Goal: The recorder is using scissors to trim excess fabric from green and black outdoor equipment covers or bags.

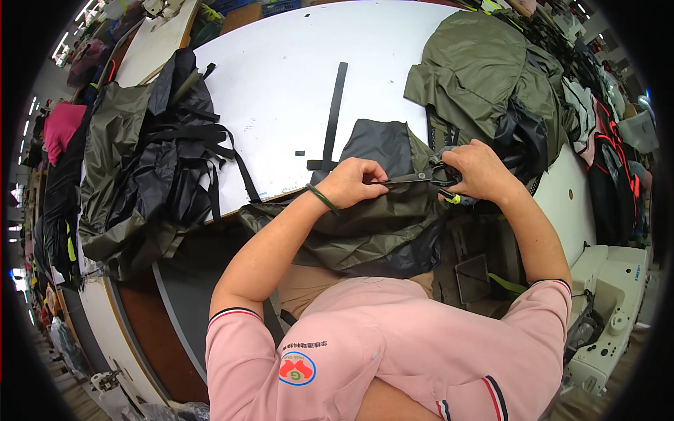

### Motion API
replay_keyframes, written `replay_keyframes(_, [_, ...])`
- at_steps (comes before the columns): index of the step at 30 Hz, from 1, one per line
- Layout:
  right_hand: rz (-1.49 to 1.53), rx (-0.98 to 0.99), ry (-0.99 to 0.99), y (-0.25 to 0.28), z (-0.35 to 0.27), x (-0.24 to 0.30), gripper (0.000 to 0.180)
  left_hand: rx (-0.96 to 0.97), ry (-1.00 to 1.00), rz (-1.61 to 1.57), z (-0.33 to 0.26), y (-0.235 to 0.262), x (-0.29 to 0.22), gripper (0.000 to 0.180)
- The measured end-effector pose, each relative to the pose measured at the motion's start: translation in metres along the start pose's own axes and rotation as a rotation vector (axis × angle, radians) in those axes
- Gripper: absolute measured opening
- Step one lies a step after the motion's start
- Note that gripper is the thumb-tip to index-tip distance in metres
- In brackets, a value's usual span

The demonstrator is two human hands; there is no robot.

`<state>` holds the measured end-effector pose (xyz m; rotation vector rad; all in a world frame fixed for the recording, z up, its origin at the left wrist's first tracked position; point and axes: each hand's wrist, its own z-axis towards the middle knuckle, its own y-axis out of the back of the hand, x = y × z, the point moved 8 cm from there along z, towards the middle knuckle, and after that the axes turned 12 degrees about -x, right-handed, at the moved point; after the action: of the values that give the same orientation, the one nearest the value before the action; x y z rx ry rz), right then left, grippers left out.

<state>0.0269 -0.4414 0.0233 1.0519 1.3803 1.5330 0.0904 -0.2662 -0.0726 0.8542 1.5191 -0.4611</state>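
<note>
Beyond the black strap the white table lies open to my reach; left of it, black-and-olive fabric blocks me. Right of the strap, an olive heap crowds the edge.

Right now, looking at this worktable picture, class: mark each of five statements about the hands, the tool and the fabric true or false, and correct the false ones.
1. The right hand holds black scissors. True.
2. The left hand rests flat on the bare white table. False: it pinches the olive fabric piece.
3. A green band circles the left wrist. True.
4. A black strap lies on the table beyond the hands. True.
5. The heap of olive garments lies at the person's left. False: it lies to the right; a pile of black and olive pieces is at the left.
</note>
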Motion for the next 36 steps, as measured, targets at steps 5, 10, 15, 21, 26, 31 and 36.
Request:
replay_keyframes(5, [-0.012,-0.024,-0.007,-0.005,-0.004,-0.003,0.052,-0.006,-0.008,0.002,0.000,0.002,-0.001,0.018])
replay_keyframes(10, [0.148,-0.143,-0.121,-0.002,-0.012,-0.013,0.048,-0.024,-0.011,-0.026,0.007,0.007,0.002,0.018])
replay_keyframes(15, [0.398,-0.206,-0.375,-0.009,-0.030,-0.030,0.046,-0.200,-0.020,-0.028,0.018,0.052,-0.006,0.018])
replay_keyframes(21, [0.650,-0.209,-0.385,-0.039,-0.056,-0.018,0.046,-0.278,-0.014,-0.035,0.034,0.082,0.001,0.017])
replay_keyframes(26, [0.567,-0.206,-0.305,-0.052,-0.066,-0.002,0.034,-0.303,0.013,-0.028,0.040,0.085,0.006,0.016])
replay_keyframes(31, [0.487,-0.271,-0.114,-0.049,-0.055,0.026,0.032,-0.414,-0.075,-0.025,0.034,0.095,0.014,0.015])
replay_keyframes(36, [0.417,-0.340,0.005,-0.069,-0.048,0.042,0.029,-0.746,-0.492,0.320,-0.025,0.097,-0.033,0.015])
